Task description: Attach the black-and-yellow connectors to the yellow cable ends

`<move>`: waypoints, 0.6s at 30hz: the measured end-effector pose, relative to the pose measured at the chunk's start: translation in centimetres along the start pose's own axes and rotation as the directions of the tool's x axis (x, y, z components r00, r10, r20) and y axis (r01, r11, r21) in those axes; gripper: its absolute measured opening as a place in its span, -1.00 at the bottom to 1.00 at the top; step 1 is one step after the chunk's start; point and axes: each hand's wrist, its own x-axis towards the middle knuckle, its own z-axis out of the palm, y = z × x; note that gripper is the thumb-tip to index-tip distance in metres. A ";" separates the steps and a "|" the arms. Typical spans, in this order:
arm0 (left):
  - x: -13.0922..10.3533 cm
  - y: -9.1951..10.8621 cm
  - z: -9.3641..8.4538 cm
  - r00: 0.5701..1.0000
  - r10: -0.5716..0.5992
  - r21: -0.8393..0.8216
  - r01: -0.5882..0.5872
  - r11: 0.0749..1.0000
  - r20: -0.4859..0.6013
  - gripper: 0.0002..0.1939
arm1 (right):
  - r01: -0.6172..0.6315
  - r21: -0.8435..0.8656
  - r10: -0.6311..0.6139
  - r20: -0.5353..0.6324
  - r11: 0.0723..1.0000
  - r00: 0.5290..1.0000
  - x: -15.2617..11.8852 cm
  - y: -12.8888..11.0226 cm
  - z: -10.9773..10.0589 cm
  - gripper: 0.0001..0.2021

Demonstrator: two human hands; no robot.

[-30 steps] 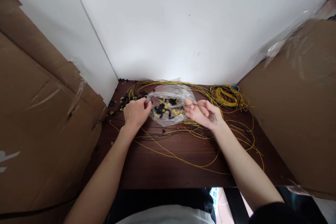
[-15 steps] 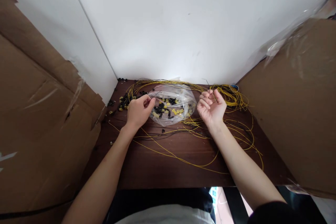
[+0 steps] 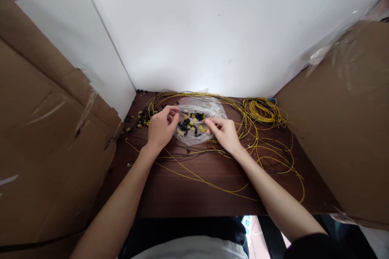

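My left hand is in a pinch, its thumb and forefinger closed on a thin dark wire over the left edge of a clear plastic bag. To its right, my right hand also pinches a thin dark wire, whose end pokes up past the fingertips. Whether both hands hold the same wire I cannot tell. In the bag lie small black connectors and yellow pieces. More black and yellow connectors are heaped left of my left hand.
Loose yellow wires curve across the brown table. A coil of yellow wire lies at the back right, near a blue-rimmed round object. Cardboard stands on the left, more cardboard on the right, and a white wall behind.
My right hand has moved left and down from beside the yellow coil to the bag, turning from palm-up to a pinch. My left hand has barely moved.
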 end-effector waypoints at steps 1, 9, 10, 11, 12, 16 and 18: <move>0.0 -0.1 0.0 1.000 0.011 0.004 -0.011 1.000 -0.016 -0.78 | 0.088 -0.098 -0.085 0.029 0.991 0.996 -0.3 0.0 0.4 -0.66; 0.3 -0.2 -0.1 0.962 0.177 0.162 -0.144 0.976 -0.209 -0.69 | 0.339 -0.415 -0.260 0.236 0.844 0.936 -1.3 0.5 2.3 -0.74; 0.3 -0.1 -0.1 0.953 0.201 0.172 -0.164 0.971 -0.228 -0.69 | 0.335 -0.442 -0.249 0.242 0.832 0.938 -1.3 0.5 2.3 -0.74; 0.3 0.1 -0.2 0.942 0.224 0.177 -0.183 0.967 -0.250 -0.70 | 0.329 -0.465 -0.238 0.244 0.822 0.940 -1.3 0.5 2.4 -0.74; 0.2 0.3 -0.3 0.930 0.248 0.179 -0.204 0.962 -0.271 -0.71 | 0.323 -0.483 -0.229 0.244 0.814 0.942 -1.3 0.4 2.4 -0.74; 0.0 0.9 -0.5 0.881 0.339 0.163 -0.300 0.940 -0.330 -0.70 | 0.325 -0.515 -0.215 0.263 0.793 0.941 -1.4 0.2 2.4 -0.74; -0.1 1.1 -0.6 0.871 0.350 0.136 -0.323 0.937 -0.346 -0.67 | 0.325 -0.522 -0.209 0.270 0.788 0.940 -1.3 0.1 2.4 -0.74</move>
